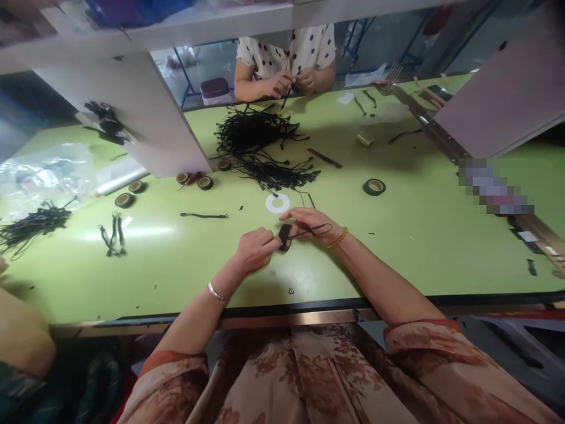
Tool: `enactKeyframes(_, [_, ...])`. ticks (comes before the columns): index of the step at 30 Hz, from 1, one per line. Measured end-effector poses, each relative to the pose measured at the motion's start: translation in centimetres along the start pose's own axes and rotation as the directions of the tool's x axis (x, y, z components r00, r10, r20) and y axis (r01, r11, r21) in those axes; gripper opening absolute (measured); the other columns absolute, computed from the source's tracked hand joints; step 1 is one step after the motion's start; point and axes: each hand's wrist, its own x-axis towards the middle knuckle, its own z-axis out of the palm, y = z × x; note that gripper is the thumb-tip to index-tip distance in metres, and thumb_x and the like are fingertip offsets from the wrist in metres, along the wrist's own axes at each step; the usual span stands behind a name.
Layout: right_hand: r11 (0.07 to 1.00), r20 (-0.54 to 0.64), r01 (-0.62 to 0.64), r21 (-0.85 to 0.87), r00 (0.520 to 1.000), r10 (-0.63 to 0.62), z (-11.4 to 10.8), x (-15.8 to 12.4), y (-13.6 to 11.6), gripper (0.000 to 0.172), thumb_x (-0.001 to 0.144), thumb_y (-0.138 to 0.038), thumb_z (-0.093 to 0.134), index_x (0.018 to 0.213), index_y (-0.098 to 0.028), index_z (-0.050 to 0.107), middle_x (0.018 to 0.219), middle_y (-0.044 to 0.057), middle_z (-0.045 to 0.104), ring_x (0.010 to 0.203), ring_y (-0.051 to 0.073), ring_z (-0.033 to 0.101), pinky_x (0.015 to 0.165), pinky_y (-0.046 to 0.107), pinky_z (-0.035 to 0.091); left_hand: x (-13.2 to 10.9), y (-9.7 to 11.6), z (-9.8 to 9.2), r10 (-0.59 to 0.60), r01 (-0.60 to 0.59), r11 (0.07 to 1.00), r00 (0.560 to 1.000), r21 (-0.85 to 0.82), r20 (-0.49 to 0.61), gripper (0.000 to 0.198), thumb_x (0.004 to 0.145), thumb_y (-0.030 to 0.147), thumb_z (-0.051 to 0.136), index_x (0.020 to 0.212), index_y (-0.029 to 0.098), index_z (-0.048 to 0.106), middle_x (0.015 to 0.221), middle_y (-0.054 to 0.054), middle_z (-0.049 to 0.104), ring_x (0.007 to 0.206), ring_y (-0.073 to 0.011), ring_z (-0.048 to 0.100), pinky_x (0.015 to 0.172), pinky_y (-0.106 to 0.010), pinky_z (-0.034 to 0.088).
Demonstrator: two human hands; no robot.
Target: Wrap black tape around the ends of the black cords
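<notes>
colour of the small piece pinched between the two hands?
The small flat piece is black, like the thin cord in the right hand; head view.

black cord [314,232]: we are holding it as a thin, slack loop, trailing rightward under our right hand [311,220].
black tab [285,238]: we are pinching this small dark piece at the cord's end with our left hand [256,250].

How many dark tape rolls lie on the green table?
6 tape rolls: two at left, three near the white divider, one right of the cord pile. Others may be hidden.
</notes>
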Motion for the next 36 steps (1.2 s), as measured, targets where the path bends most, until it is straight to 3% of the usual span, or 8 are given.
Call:
enactKeyframes(5, [0.991, 0.105, -0.088, -0.097, 0.990, 0.098, 0.2, -0.2, 0.1, 0.050, 0.073, -0.052, 0.076, 0.101, -0.011, 0.069, 0.075, 0.006, 0.073, 0.057, 0.010, 0.060, 0.050, 0.021, 0.041, 0.4, 0.6, -0.1, 0.116, -0.116, 0.992, 0.993, 0.047, 0.008, 0.024, 0.091, 0.011, 0.041, 0.076, 0.019, 0.058, 0.063, -0.002, 0.049, 0.062, -0.0141, 0.041, 0.057, -0.030, 0.028])
enactKeyframes(9, [0.998, 0.057, -0.053, -0.042, 0.997, 0.055, 0.9, 0.1, 0.9, 0.046, 0.065, -0.036, 0.085, 0.102, -0.013, 0.070, 0.074, 0.002, 0.071, 0.062, 0.010, 0.061, 0.061, 0.024, 0.048, 0.4, 1.0, 0.3, 0.127, -0.127, 0.989, 0.992, 0.076, 0.003, 0.022, 0.093, 0.016, 0.045, 0.076, 0.019, 0.058, 0.063, -0.002, 0.052, 0.062, -0.0142, 0.043, 0.056, -0.031, 0.027])
enactKeyframes(14, [0.981, -0.127, 0.087, 0.173, 0.990, -0.065, 1.8, 0.1, 1.6, 0.049, 0.055, -0.024, 0.089, 0.100, -0.017, 0.069, 0.078, 0.001, 0.072, 0.066, 0.012, 0.064, 0.069, 0.028, 0.052, 0.2, 1.3, 0.9, -0.039, 0.036, 0.999, 0.997, 0.037, 0.073, 0.025, 0.096, 0.026, 0.044, 0.078, 0.018, 0.059, 0.063, -0.003, 0.055, 0.061, -0.0144, 0.045, 0.054, -0.031, 0.025])
enactKeyframes(19, [0.959, -0.137, 0.198, 0.205, 0.975, -0.172, 1.9, -0.4, 0.8, 0.042, 0.054, -0.020, 0.087, 0.093, -0.019, 0.071, 0.082, 0.001, 0.073, 0.072, 0.014, 0.066, 0.072, 0.029, 0.053, 0.2, 1.7, 0.8, -0.192, 0.215, 0.973, 0.957, -0.086, 0.216, 0.030, 0.097, 0.031, 0.041, 0.081, 0.017, 0.062, 0.068, -0.005, 0.061, 0.063, -0.0147, 0.051, 0.054, -0.029, 0.025])
enactKeyframes(25, [0.965, 0.067, 0.235, 0.116, 0.968, -0.244, 0.5, -1.2, -0.1, 0.053, 0.062, -0.025, 0.083, 0.113, -0.021, 0.066, 0.081, 0.000, 0.072, 0.074, 0.015, 0.066, 0.073, 0.029, 0.052, 1.0, 2.3, 0.0, -0.388, 0.511, 0.841, 0.798, -0.176, 0.462, 0.027, 0.092, 0.033, 0.047, 0.076, 0.019, 0.063, 0.072, -0.005, 0.067, 0.062, -0.0168, 0.057, 0.058, -0.028, 0.031])
enactKeyframes(29, [0.931, 0.253, 0.340, -0.132, 0.920, -0.300, -0.5, -1.4, -0.7, 0.065, 0.071, -0.032, 0.077, 0.131, -0.022, 0.056, 0.086, 0.002, 0.070, 0.081, 0.018, 0.067, 0.078, 0.033, 0.051, 1.6, 2.5, -0.4, -0.480, 0.624, 0.775, 0.686, -0.104, 0.547, 0.024, 0.091, 0.031, 0.046, 0.080, 0.020, 0.064, 0.073, -0.007, 0.070, 0.064, -0.0206, 0.062, 0.059, -0.029, 0.034])
enactKeyframes(33, [0.687, 0.304, 0.524, -0.504, 0.852, -0.427, -0.3, -1.8, -1.2, 0.057, 0.074, -0.031, 0.071, 0.128, -0.021, 0.056, 0.110, 0.009, 0.066, 0.100, 0.023, 0.062, 0.095, 0.045, 0.046, 1.9, 2.6, -0.3, -0.569, 0.703, 0.712, 0.587, -0.012, 0.576, 0.026, 0.094, 0.030, 0.040, 0.097, 0.019, 0.063, 0.082, -0.011, 0.072, 0.070, -0.0248, 0.066, 0.063, -0.031, 0.038])
enactKeyframes(36, [0.388, 0.333, 0.550, -0.740, 0.800, -0.498, 0.4, -2.1, -1.2, 0.050, 0.074, -0.028, 0.065, 0.123, -0.021, 0.058, 0.097, 0.007, 0.068, 0.107, 0.027, 0.058, 0.109, 0.058, 0.027, 1.9, 2.4, -0.2, -0.632, 0.753, 0.658, 0.529, 0.030, 0.566, 0.027, 0.096, 0.027, 0.035, 0.106, 0.016, 0.058, 0.081, -0.013, 0.071, 0.068, -0.0261, 0.066, 0.064, -0.033, 0.040])
